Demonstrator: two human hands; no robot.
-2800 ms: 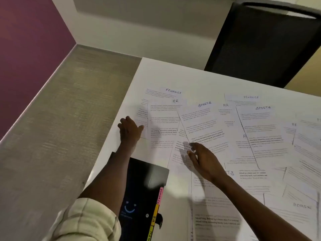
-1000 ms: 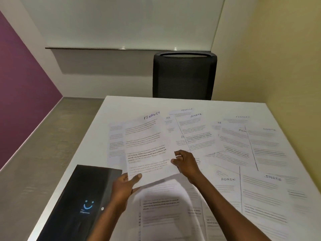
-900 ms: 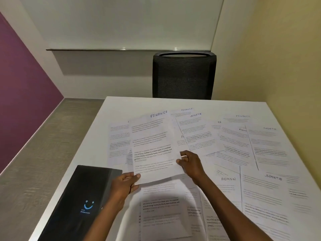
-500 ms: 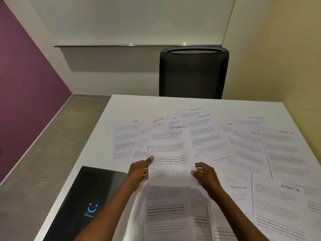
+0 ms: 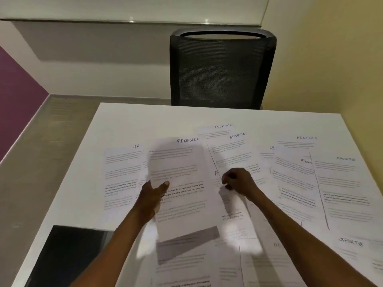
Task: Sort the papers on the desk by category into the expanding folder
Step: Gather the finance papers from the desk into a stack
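From the head camera, the left hand (image 5: 152, 194) pinches the left edge of a sheet headed FINANCE (image 5: 182, 189), thumb on top, holding it lifted above the white counter (image 5: 132, 121) with its shadow below. The right hand (image 5: 238, 181) hangs at three o'clock of that sheet with fingers curled; whether it grasps anything cannot be told. The black expanding folder (image 5: 66, 255) lies closed and flat at seven o'clock on the counter, its contents not visible. An HR sheet (image 5: 122, 175) lies at nine o'clock of the held sheet; a SPORTS sheet (image 5: 232, 152) lies at one o'clock. More papers spread rightward. A black mesh chair (image 5: 222, 69) stands at twelve o'clock.
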